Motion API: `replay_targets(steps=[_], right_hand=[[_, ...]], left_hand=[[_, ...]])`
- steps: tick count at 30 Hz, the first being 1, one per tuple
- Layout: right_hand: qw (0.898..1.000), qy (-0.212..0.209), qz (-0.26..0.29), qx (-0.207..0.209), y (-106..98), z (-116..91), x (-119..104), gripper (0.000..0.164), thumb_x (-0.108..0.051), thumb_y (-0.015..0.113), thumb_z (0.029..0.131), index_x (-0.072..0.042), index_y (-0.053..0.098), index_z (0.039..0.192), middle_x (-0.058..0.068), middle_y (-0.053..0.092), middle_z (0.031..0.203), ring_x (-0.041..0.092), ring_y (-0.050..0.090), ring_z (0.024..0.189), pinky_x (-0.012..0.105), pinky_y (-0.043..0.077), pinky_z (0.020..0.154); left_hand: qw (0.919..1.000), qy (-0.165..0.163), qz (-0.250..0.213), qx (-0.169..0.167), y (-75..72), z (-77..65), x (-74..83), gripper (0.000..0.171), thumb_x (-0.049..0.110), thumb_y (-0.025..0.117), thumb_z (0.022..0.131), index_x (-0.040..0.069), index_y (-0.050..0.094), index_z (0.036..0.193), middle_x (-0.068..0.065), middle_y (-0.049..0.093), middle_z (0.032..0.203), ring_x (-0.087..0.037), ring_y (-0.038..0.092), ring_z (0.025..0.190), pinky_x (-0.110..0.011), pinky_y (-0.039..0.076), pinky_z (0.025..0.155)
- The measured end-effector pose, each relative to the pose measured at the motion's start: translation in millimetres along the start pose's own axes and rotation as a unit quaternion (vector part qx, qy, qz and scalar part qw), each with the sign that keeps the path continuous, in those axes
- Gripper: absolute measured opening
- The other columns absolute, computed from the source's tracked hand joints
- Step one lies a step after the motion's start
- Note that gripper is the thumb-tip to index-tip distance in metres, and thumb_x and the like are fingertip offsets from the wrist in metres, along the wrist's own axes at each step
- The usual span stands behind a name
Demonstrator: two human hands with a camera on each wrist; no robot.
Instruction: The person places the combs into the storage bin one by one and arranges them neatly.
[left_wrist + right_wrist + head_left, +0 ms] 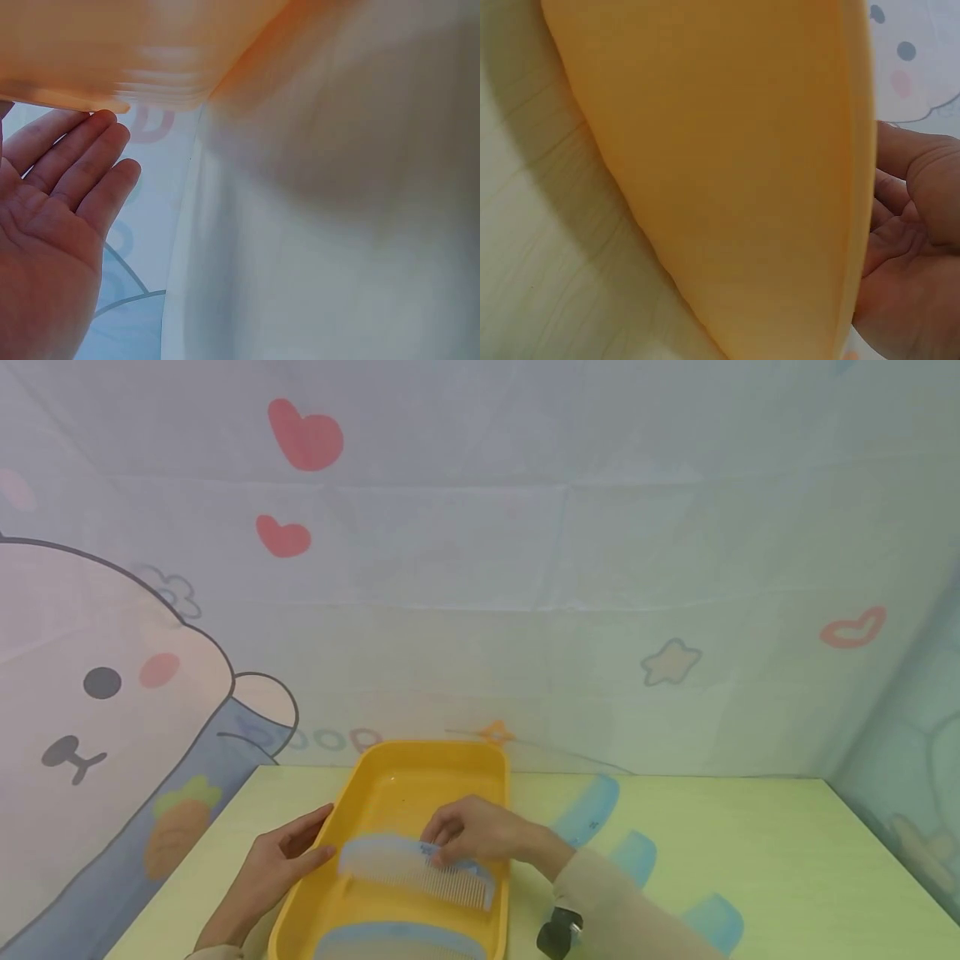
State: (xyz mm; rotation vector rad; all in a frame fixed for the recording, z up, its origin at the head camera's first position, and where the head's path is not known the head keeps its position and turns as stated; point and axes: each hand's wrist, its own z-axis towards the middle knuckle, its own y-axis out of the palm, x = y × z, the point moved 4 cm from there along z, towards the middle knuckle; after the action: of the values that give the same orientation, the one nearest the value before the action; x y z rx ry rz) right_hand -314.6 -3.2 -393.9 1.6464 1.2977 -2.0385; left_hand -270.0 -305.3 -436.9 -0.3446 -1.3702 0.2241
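Note:
My right hand reaches over the yellow tray and pinches a pale blue comb by its spine, between thumb and fingers. The comb lies crosswise over the tray's middle, teeth toward me; its outline is blurred. Nearer me in the tray is another light blue comb, cut off by the frame's lower edge. At the tray's left rim, my left hand touches the edge with fairly straight fingers. In the right wrist view the tray wall hides my right fingertips and the comb.
Right of the tray, a blue comb, a second comb and a third comb lie on the light green table, the latter two partly behind my right sleeve. A printed cloth hangs along the table's back edge.

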Motion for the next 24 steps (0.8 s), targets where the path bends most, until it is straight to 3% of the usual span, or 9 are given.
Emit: replay_targets(steps=[4, 7, 14, 24], right_hand=[[1.000, -0.010, -0.019, -0.012, 4.9, 1.3, 0.0, 0.015, 0.000, 0.083, 0.090, -0.008, 0.079, 0.103, -0.002, 0.074, 0.091, 0.008, 0.064, 0.083, 0.022, 0.052, 0.081], [0.999, -0.016, -0.033, -0.022, 9.2, 1.9, -0.5, 0.015, 0.001, 0.083, 0.090, -0.007, 0.079, 0.103, -0.003, 0.072, 0.090, 0.006, 0.063, 0.082, 0.022, 0.053, 0.080], [0.998, -0.013, -0.060, -0.024, 14.3, 2.9, 0.1, 0.015, 0.000, 0.084, 0.090, -0.008, 0.078, 0.100, -0.007, 0.071, 0.086, 0.005, 0.063, 0.080, 0.020, 0.053, 0.079], [0.993, -0.003, -0.116, -0.015, 20.1, 6.7, 2.1, 0.015, -0.001, 0.087, 0.087, -0.009, 0.078, 0.096, -0.010, 0.068, 0.082, 0.001, 0.060, 0.076, 0.018, 0.053, 0.076]], left_hand=[[1.0000, -0.004, 0.004, 0.000, -0.6, -1.0, 0.2, 0.067, 0.018, 0.078, 0.100, 0.000, 0.049, 0.158, -0.024, 0.051, 0.156, 0.002, 0.059, 0.126, -0.021, 0.055, 0.097], [0.9999, -0.010, 0.009, 0.005, -1.5, -1.2, 0.2, 0.067, 0.018, 0.078, 0.100, 0.001, 0.050, 0.158, -0.022, 0.052, 0.155, -0.013, 0.059, 0.133, -0.022, 0.056, 0.097], [0.9998, -0.003, 0.019, 0.008, -3.0, -2.0, 1.2, 0.067, 0.019, 0.079, 0.099, -0.001, 0.050, 0.157, -0.023, 0.052, 0.155, 0.006, 0.057, 0.123, -0.019, 0.055, 0.096], [0.9999, -0.008, 0.012, 0.009, -3.7, -2.0, 0.3, 0.067, 0.017, 0.079, 0.099, 0.000, 0.050, 0.157, -0.023, 0.053, 0.155, 0.006, 0.058, 0.122, -0.020, 0.055, 0.095]])
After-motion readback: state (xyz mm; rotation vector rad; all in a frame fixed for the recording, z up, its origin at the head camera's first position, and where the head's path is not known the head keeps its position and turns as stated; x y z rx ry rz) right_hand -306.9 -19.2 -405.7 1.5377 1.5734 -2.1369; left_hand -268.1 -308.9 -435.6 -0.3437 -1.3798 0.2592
